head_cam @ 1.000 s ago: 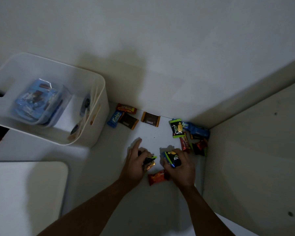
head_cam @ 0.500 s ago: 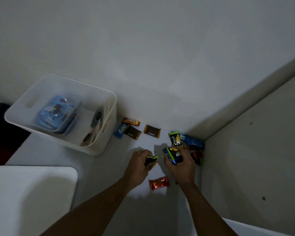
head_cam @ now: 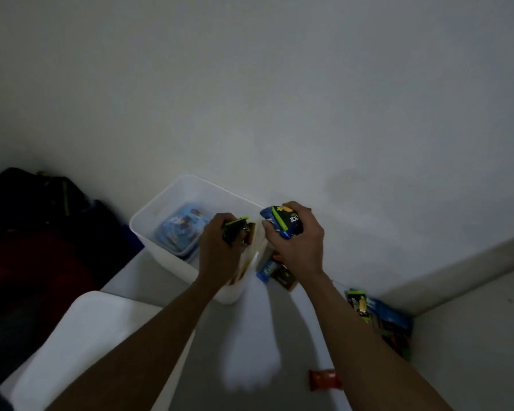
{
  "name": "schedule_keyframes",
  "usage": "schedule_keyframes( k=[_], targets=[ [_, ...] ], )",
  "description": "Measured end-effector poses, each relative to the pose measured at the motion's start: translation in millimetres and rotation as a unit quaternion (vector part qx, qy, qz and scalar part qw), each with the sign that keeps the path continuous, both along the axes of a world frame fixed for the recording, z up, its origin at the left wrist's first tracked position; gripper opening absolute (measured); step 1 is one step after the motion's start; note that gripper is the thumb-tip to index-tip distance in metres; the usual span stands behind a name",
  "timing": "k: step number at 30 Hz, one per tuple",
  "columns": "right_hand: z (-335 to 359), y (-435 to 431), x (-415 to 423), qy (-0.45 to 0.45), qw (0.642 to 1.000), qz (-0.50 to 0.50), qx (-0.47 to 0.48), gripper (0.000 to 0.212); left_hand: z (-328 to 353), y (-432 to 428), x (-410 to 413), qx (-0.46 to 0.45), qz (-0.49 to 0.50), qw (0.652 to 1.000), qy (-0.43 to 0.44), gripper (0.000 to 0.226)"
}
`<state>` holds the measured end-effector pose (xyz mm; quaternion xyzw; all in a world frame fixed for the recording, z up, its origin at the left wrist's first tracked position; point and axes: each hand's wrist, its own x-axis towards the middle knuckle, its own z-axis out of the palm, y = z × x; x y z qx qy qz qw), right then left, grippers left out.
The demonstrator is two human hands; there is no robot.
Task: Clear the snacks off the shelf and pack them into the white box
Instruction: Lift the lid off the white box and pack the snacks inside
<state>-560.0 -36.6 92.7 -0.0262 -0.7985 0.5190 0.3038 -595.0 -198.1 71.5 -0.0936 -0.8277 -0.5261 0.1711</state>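
Just left of the frame's centre, the left hand point(head_cam: 220, 247) is clenched around a small clutch of crinkly wrappers, a lime-edged dark packet point(head_cam: 235, 228) uppermost, held over the right end of the white box point(head_cam: 161, 247). The right hand point(head_cam: 297, 247), just beside it at centre, grips a glossy blue and black pouch point(head_cam: 285, 222) above the box's right rim. The box is smooth, round-cornered plastic with a slot handle in its left wall; a clear-wrapped blue pack point(head_cam: 180, 232) lies inside. On the matte white shelf point(head_cam: 250, 336), a blue bar point(head_cam: 267, 269) and a brown sachet point(head_cam: 285, 277) lie touching just right of the box, partly under the right wrist. A heap of foil packets point(head_cam: 380, 318) is jammed into the corner at right, where the back wall meets a side panel. A red wrapper point(head_cam: 324, 379) lies alone at lower centre-right. A rounded white slab point(head_cam: 80, 336) fills the lower left; dark, indistinct shapes sit at the left edge. The shelf between the forearms is bare.
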Motion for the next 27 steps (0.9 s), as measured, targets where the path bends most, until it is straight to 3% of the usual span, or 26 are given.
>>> schedule_keyframes(
  k=[4,11,13,16,21,27],
  targets=[
    [3.3,-59.2,-38.2,-0.039,0.994,0.050,-0.087,0.038,-16.8,-37.9,-39.0,-0.028,0.021,0.997,-0.075,0.015],
    [-26.7,-111.4,-96.5,-0.164,0.966,0.016,-0.197,0.035,-22.8,-57.3,-66.9,-0.052,0.016,0.990,-0.126,0.016],
    [-38.4,-115.7,-107.1,-0.216,0.955,0.018,-0.203,0.048,-28.4,-59.3,-73.0,-0.058,-0.003,0.987,-0.153,0.018],
    [-46.0,-117.6,-112.5,-0.274,0.938,0.025,-0.209,0.066,-38.9,-61.9,-77.8,-0.052,-0.017,0.982,-0.181,0.040],
    [-43.2,-107.3,-108.9,-0.301,0.934,0.002,-0.194,0.069,-45.6,-65.9,-82.0,-0.062,-0.044,0.981,-0.181,0.070],
    [-22.3,-80.3,-100.7,-0.268,0.946,-0.046,-0.177,0.063,-34.2,-56.6,-76.0,-0.080,-0.035,0.978,-0.187,0.055]
  ],
)
